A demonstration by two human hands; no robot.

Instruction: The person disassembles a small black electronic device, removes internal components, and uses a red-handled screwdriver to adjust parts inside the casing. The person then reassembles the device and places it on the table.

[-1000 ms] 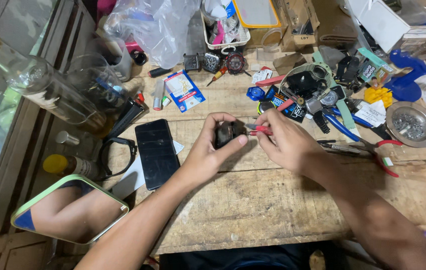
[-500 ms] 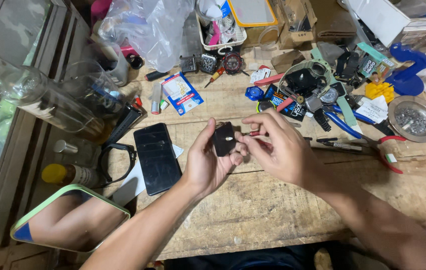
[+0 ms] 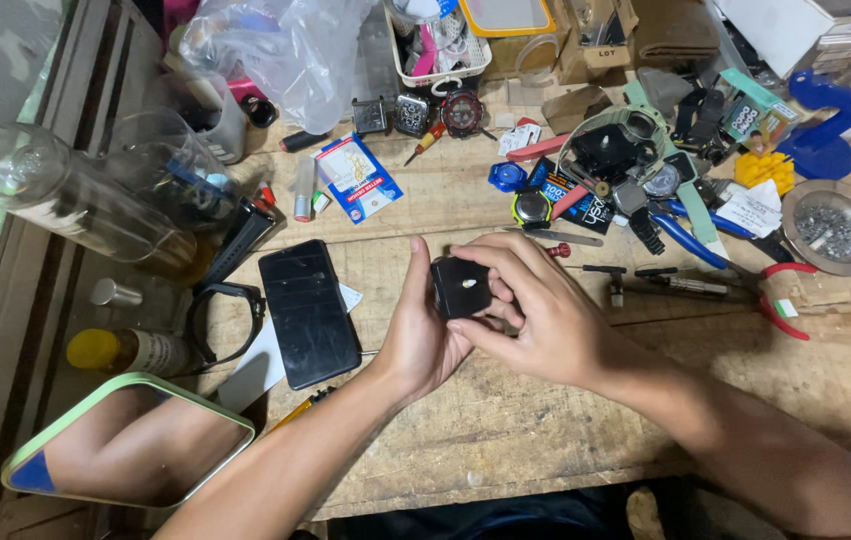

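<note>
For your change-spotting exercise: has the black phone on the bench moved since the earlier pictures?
No. The black phone lies as before, between the black strap loop and the left hand.

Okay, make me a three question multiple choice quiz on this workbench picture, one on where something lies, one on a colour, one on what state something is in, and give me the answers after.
1. Where does the black phone lie on the wooden bench?
A. Beside the left hand, on its outer side
B. Inside the metal dish
C. Under the plastic bag

2. What colour is the rim of the mirror at the near left corner?
A. Red
B. Light green
C. Black

3. How is the small black square piece held?
A. Lying loose on the bench
B. Clamped in pliers
C. Between both hands, right hand fingers closed on it

Answers: 1 A, the phone lies flat just beyond the left thumb. 2 B, a pale green edge frames the glass. 3 C, both hands close around the piece above the bench.
</note>
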